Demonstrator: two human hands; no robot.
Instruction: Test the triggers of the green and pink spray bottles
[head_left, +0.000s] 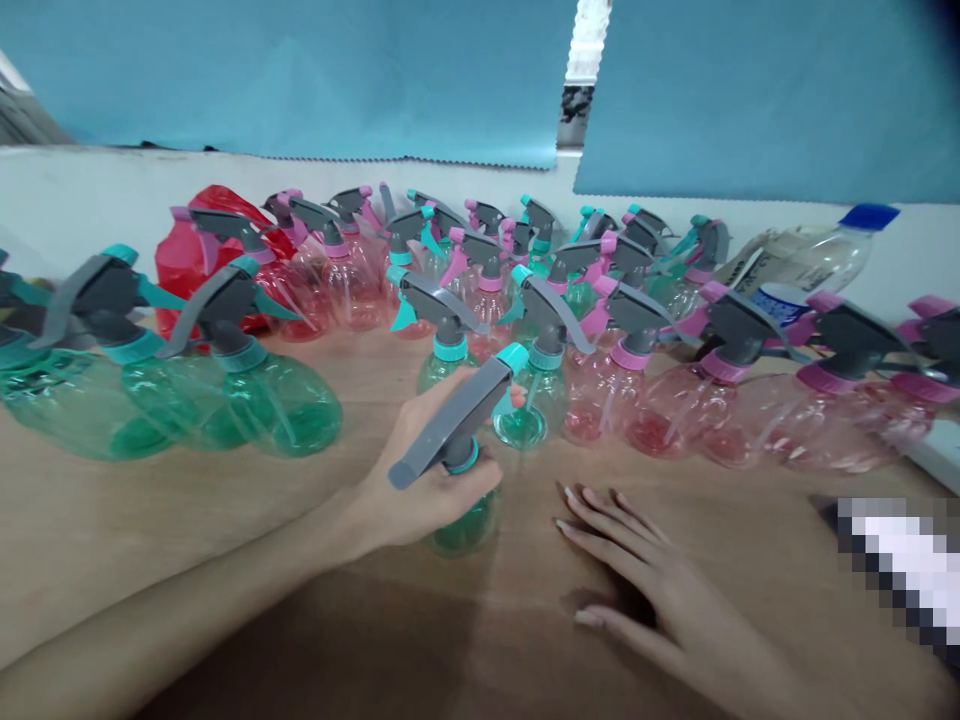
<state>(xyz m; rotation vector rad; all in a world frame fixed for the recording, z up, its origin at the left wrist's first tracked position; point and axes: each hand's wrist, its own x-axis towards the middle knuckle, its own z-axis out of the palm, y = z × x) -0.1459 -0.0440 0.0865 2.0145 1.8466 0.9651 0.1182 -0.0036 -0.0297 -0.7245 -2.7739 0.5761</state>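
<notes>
My left hand [420, 475] is wrapped round a green spray bottle [463, 528] with a grey and teal trigger head, standing upright on the wooden table [225, 520]. My right hand [637, 565] lies flat on the table to the right of it, fingers stretched out and holding nothing. Just behind the held bottle stand other green spray bottles [525, 405] and pink spray bottles [645, 400].
Several green spray bottles [255, 390] stand at the left and several pink ones [810, 420] at the right. A red plastic bag [187, 260] sits at the back left, a clear water bottle with a blue cap [810, 260] at the back right. Blue sheets cover the wall behind.
</notes>
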